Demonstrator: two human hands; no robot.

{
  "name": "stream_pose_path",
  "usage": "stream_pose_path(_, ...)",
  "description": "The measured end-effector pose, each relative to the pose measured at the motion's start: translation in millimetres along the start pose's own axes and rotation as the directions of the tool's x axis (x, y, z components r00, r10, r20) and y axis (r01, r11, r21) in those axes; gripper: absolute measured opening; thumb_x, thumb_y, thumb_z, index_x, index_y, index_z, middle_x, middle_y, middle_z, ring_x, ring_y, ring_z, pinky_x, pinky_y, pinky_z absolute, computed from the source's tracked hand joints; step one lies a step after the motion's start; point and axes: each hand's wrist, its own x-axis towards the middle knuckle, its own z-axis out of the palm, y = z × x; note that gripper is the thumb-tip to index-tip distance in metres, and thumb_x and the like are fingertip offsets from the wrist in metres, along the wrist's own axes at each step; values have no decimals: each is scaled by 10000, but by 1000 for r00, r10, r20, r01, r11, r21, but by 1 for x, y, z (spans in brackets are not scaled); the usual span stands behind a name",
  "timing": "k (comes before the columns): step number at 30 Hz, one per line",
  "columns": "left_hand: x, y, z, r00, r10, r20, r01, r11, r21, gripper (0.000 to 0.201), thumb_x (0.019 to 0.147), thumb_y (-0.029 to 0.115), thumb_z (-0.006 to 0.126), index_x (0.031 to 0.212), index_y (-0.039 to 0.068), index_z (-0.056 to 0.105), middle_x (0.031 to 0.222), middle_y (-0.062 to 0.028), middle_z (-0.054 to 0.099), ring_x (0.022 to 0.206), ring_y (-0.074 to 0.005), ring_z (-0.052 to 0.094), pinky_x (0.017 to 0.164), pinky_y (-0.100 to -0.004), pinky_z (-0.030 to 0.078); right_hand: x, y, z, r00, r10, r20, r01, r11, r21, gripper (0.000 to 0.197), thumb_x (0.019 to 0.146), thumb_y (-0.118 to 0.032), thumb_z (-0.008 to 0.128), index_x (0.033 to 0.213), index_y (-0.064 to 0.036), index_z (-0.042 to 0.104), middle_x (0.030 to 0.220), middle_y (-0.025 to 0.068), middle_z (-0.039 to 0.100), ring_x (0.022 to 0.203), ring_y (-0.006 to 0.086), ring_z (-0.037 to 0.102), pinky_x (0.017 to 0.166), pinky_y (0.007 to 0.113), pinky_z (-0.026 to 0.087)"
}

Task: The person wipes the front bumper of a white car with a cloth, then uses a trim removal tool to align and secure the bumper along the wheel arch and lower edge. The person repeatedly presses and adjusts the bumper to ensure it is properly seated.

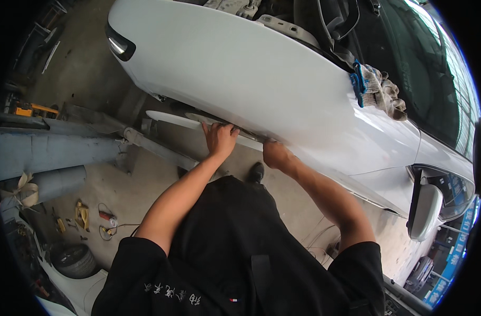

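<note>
A white car's front side panel (235, 68) stretches in front of me, above a dark gap. Along that gap runs a long, narrow white curved strip (172, 119) with a rounded end at the left. My left hand (221, 140) is closed over the strip's upper edge, one finger stretched along it. Just to the right, my right hand (277, 155) is curled into a fist against the lower edge of the car panel. What lies inside that fist is hidden by its fingers.
Soiled work gloves (380, 90) lie on the car by the windscreen. A side mirror (426, 210) juts out at the right. Left of me stands a grey-blue metal beam (56, 150). Tools, a yellow piece (81, 215) and a tyre (73, 260) are on the floor.
</note>
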Motion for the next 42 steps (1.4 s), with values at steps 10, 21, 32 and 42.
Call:
stream_pose_path(10, 5, -6, 11, 995, 25, -100, -28, 999, -28, 186, 735, 300, 680, 826, 138, 689, 699, -61, 617, 896, -249, 549, 1038, -571, 152, -10, -11, 6, 992, 79, -94, -82, 996, -28, 281, 782, -54, 483, 1021, 90, 507, 908, 278, 613, 860, 376, 625, 721, 424, 518)
stream_pose_path(21, 9, -7, 6, 995, 51, -92, -60, 993, -99, 175, 723, 301, 680, 777, 135, 689, 660, -33, 608, 859, -232, 551, 1040, -553, 164, 0, 6, 18, 992, -95, -85, 95, 995, 2, 178, 736, -35, 482, 866, 66, 548, 814, 248, 617, 772, 383, 619, 682, 442, 501)
stream_pose_path(32, 3, -2, 14, 987, -80, -137, 58, 986, -154, 132, 683, 243, 713, 776, 157, 677, 688, -13, 603, 876, -223, 532, 1041, -557, 172, 7, 11, 14, 982, -189, -21, 181, 963, -202, 171, 735, -52, 484, 802, 45, 608, 842, 225, 618, 786, 375, 619, 701, 437, 501)
stream_pose_path(42, 2, -4, 13, 972, -31, -233, -9, 985, -170, 136, 689, 219, 702, 801, 155, 660, 783, 22, 646, 944, -211, 523, 1026, -574, 183, -22, -24, -1, 978, 36, -206, -67, 987, -144, 237, 792, -73, 479, 999, 42, 481, 853, 259, 609, 767, 400, 615, 672, 454, 510)
